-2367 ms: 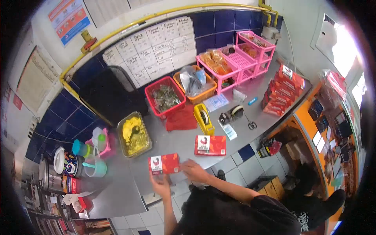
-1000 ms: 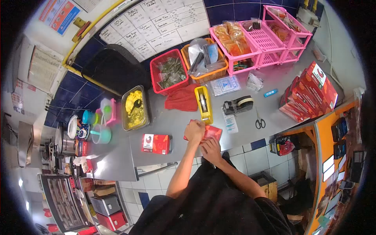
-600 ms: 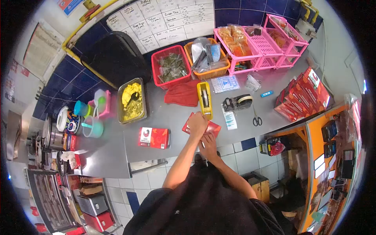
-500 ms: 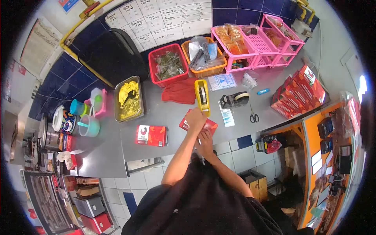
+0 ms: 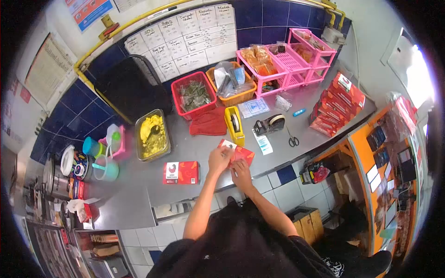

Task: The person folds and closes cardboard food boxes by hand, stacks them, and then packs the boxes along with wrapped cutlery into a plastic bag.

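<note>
A red box (image 5: 243, 156) with a white label lies near the table's front edge, just below a yellow tape dispenser (image 5: 234, 126). My left hand (image 5: 219, 160) is at the box's left side with its fingers bent; whether they grip anything is too small to tell. On the box's front edge rests my right hand (image 5: 241, 175), a thin white object showing between its fingers. A second red box (image 5: 181, 173) lies flat to the left, touched by neither hand. Right of the dispenser are a black tape dispenser (image 5: 269, 124), a printed slip (image 5: 263, 142) and scissors (image 5: 293, 139).
Along the back stand a tray of yellow food (image 5: 153, 135), a red basket (image 5: 193, 95), an orange basket (image 5: 232, 83) and pink racks (image 5: 291, 65). Stacked red boxes (image 5: 337, 104) lean at the right. Cups and pots fill the left. A person's dark sleeve (image 5: 371, 264) shows at the lower right.
Since the first frame, both hands have moved from the left box to the right one. In the last half second, my left hand has shifted left off the box's top, uncovering its label.
</note>
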Tool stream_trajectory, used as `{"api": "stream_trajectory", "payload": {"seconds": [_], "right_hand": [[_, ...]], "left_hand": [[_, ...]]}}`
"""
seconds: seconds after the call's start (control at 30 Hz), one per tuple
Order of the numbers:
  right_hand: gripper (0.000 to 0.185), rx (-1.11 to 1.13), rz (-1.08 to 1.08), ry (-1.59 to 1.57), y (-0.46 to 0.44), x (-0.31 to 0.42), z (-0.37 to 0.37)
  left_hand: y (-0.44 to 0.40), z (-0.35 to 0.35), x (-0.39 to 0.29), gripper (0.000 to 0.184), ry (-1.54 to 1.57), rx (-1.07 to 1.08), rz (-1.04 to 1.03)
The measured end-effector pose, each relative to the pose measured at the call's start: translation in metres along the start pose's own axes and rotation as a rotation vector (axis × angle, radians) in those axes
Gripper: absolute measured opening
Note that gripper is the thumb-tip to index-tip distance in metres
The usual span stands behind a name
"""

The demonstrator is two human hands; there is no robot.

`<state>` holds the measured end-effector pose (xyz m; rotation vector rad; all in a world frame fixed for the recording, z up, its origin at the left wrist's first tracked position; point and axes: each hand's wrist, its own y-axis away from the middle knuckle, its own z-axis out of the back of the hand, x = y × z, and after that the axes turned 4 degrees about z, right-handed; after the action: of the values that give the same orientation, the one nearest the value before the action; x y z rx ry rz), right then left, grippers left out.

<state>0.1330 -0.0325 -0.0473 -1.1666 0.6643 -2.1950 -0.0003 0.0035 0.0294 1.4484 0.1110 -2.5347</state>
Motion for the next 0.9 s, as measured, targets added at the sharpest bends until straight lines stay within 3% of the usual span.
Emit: {"api": "stream_trajectory", "payload": {"seconds": [0.03, 0.17, 0.27, 0.5, 0.57, 0.6, 0.67, 0.73, 0.77, 0.83, 0.9], "right_hand": [[0.017, 0.012, 0.0, -0.012, -0.002, 0.001, 0.003], [0.024, 0.091, -0.002, -0.08, -0.003, 0.003, 0.01], [0.03, 0.054, -0.089, -0.147, -0.004, 0.002, 0.007], [0.031, 0.111, -0.051, -0.061, -0.012, 0.01, 0.014], [0.03, 0.121, -0.031, -0.014, -0.01, 0.011, 0.013], [0.031, 0.131, -0.04, -0.052, -0.011, 0.012, 0.014], [0.03, 0.149, -0.02, -0.035, -0.004, 0.002, 0.008], [0.029, 0.114, -0.061, -0.051, 0.008, -0.011, -0.003], [0.029, 0.125, -0.026, -0.008, 0.005, -0.008, 0.002], [0.027, 0.149, 0.006, 0.028, -0.005, 0.001, 0.019], [0.026, 0.132, -0.011, 0.033, -0.006, 0.005, 0.025]], "left_hand": [[0.014, -0.001, 0.01, 0.035, 0.209, 0.103, 0.063], [0.039, -0.023, 0.067, 0.037, 0.334, 0.066, 0.139], [0.045, -0.022, 0.062, 0.039, 0.008, -0.013, 0.354], [0.044, -0.038, 0.075, 0.039, 0.042, -0.048, 0.502], [0.045, -0.038, 0.071, 0.049, -0.009, -0.059, 0.539], [0.043, -0.042, 0.084, 0.049, -0.008, -0.038, 0.526], [0.042, -0.057, 0.127, 0.048, 0.311, 0.044, 0.345], [0.049, -0.049, 0.125, 0.037, 0.527, 0.103, 0.234], [0.055, -0.03, 0.101, 0.022, 0.47, 0.132, 0.146], [0.048, -0.033, 0.118, 0.019, 0.327, 0.185, 0.236], [0.038, -0.039, 0.133, 0.018, 0.365, 0.174, 0.171]]}}
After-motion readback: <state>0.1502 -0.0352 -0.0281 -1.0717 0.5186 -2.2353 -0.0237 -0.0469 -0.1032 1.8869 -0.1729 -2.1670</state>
